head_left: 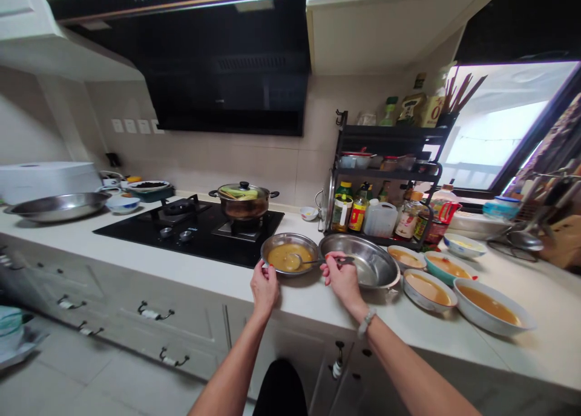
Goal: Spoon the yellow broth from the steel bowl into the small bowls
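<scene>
A shallow metal bowl (267, 244) with yellowish-brown liquid stands at the counter's front, close to the stove. My left hand (265, 289) grips its near-left rim, thumb and fingers closed on the edge. In my right hand (341, 281) is the dark handle of a ladle (295, 261), whose scoop dips into the liquid. The handle crosses over a larger metal basin (381, 264), which stands right beside the bowl and shows a bare metal bottom.
Several bowls of orange-brown liquid, including a large white bowl (494, 307), stand on the right. A lidded pot (245, 205) sits on the stove (204, 240). Behind the basin stands a black rack (385, 175) of bottles. A wide metal pan (59, 206) lies far left.
</scene>
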`<state>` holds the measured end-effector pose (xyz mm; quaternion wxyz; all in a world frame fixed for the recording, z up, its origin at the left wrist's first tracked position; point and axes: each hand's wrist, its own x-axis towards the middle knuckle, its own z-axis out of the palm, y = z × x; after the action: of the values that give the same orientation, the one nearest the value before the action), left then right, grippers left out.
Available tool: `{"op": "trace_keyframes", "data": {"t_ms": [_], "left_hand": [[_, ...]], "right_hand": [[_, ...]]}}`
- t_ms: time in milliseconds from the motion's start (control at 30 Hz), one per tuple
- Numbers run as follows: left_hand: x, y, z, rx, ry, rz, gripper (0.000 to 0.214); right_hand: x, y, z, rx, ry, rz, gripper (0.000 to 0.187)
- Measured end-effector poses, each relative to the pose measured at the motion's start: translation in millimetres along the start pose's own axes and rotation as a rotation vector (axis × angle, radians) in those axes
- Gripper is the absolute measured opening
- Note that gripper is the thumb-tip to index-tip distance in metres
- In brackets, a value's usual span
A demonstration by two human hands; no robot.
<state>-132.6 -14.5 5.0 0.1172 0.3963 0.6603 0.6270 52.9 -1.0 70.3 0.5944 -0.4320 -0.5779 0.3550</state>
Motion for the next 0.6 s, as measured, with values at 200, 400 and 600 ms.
{"op": "trace_keyframes", "data": {"t_ms": [200, 400, 600], "left_hand": [[-0.6, 3.1, -1.3, -0.006, 0.011, 0.013, 0.047], [-1.7, 5.2, -2.7, 0.009, 0.007, 0.002, 0.047], [-1.6, 2.8, -1.9, 0.009, 0.004, 0.021, 0.046]], "right_hand": [[7.2, -8.6, -12.9, 0.137, 0.097, 0.047, 0.041], [7.3, -14.1, -24.1, 0.294, 0.179, 0.085, 0.04], [11.9, -25.3, -49.7, 0.339, 0.259, 0.061, 0.041]]}}
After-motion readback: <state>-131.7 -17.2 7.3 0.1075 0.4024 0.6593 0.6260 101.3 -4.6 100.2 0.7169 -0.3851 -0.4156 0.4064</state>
